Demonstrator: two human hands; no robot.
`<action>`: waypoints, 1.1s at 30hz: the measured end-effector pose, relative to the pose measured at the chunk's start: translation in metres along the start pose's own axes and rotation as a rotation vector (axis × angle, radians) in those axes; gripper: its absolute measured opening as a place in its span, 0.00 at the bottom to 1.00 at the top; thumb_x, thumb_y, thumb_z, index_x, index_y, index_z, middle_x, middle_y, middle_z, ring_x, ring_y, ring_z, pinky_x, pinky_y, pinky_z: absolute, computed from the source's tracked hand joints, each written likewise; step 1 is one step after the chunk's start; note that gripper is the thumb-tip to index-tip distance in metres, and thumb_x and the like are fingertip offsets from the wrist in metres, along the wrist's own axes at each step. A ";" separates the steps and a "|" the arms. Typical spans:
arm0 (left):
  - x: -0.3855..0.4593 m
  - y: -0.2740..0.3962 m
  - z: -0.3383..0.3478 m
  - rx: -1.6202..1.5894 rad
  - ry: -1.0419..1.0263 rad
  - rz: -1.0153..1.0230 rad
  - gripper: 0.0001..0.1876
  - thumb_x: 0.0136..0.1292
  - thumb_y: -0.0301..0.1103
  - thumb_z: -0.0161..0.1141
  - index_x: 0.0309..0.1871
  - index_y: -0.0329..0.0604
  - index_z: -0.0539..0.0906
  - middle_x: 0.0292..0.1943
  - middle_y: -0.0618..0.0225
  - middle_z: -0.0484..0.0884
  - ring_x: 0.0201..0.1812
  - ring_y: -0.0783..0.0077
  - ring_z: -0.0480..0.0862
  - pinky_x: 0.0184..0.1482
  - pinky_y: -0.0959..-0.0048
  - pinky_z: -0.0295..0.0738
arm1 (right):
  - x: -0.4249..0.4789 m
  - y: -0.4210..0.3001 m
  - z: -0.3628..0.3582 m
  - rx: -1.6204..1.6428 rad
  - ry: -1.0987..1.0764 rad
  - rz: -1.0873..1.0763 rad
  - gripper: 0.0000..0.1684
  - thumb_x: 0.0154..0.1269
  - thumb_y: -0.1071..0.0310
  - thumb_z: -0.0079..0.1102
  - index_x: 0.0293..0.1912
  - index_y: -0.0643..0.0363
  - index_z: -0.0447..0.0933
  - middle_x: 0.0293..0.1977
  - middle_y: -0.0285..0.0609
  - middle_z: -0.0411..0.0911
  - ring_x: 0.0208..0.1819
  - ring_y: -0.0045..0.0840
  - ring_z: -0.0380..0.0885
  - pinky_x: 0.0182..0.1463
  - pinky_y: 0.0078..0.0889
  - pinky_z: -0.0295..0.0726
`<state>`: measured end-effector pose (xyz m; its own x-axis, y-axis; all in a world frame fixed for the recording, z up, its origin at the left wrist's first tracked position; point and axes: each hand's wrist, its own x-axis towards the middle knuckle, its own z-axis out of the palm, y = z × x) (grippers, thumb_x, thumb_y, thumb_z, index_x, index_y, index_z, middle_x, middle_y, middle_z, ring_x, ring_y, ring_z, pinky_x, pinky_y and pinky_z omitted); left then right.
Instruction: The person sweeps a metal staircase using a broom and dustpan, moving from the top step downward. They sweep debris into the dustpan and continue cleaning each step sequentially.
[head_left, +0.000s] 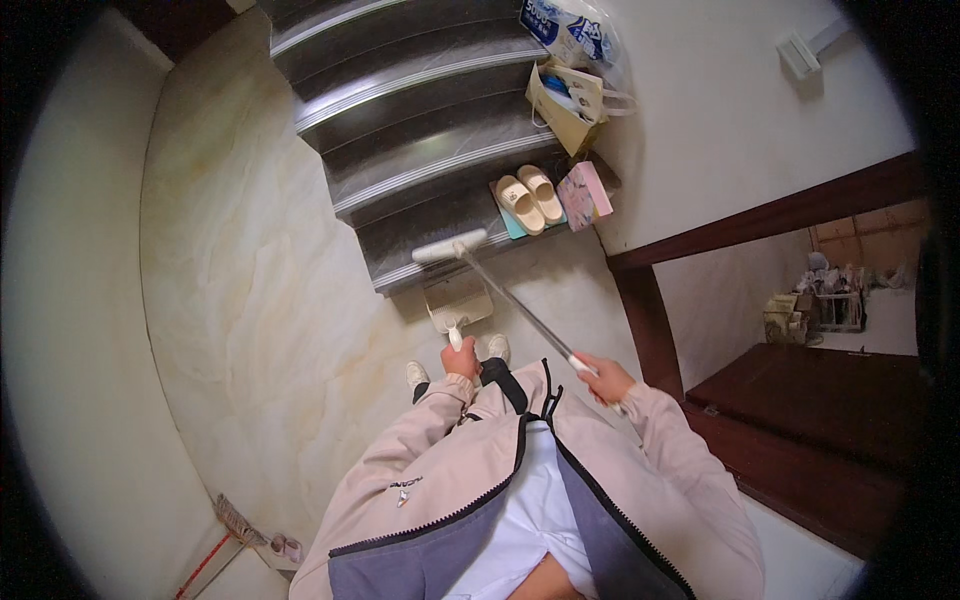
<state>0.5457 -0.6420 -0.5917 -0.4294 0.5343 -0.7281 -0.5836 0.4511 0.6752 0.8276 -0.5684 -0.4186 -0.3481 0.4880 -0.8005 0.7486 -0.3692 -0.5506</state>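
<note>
My left hand is closed around the short white handle of a dustpan, whose pan lies at the front of the lowest dark stair. In my right hand is the pole of a long-handled broom. Its white head rests over the edge of the lowest step, just above the dustpan. A pair of cream slippers sits on that step to the right of the head, beside a pink patterned box.
Dark stairs rise ahead, with a paper bag and a plastic-wrapped package along their right side. A dark wooden door frame stands at right. A mop and a red pole are at lower left.
</note>
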 end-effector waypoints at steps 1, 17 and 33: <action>0.000 0.000 0.000 -0.024 -0.001 -0.002 0.14 0.58 0.35 0.62 0.22 0.36 0.73 0.12 0.67 0.71 0.09 0.71 0.71 0.11 0.68 0.65 | 0.019 -0.009 -0.001 0.010 0.028 -0.002 0.30 0.72 0.62 0.50 0.71 0.42 0.60 0.16 0.32 0.67 0.14 0.16 0.65 0.16 0.24 0.68; 0.001 -0.009 -0.004 0.136 -0.035 0.009 0.16 0.58 0.38 0.62 0.21 0.36 0.73 0.11 0.66 0.71 0.09 0.70 0.72 0.12 0.68 0.64 | 0.000 0.020 0.002 0.165 -0.096 0.184 0.32 0.73 0.63 0.46 0.74 0.42 0.53 0.18 0.34 0.67 0.14 0.16 0.65 0.15 0.23 0.69; -0.018 -0.002 -0.019 0.040 0.078 0.042 0.14 0.58 0.35 0.62 0.22 0.37 0.73 0.12 0.67 0.70 0.08 0.71 0.70 0.11 0.67 0.64 | 0.128 -0.016 0.027 0.094 0.013 0.083 0.33 0.72 0.63 0.47 0.73 0.44 0.54 0.18 0.37 0.67 0.12 0.21 0.65 0.15 0.28 0.68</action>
<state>0.5413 -0.6659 -0.5823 -0.5061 0.4972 -0.7047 -0.5365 0.4583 0.7086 0.7563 -0.5213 -0.5187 -0.2792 0.4630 -0.8412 0.7184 -0.4805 -0.5030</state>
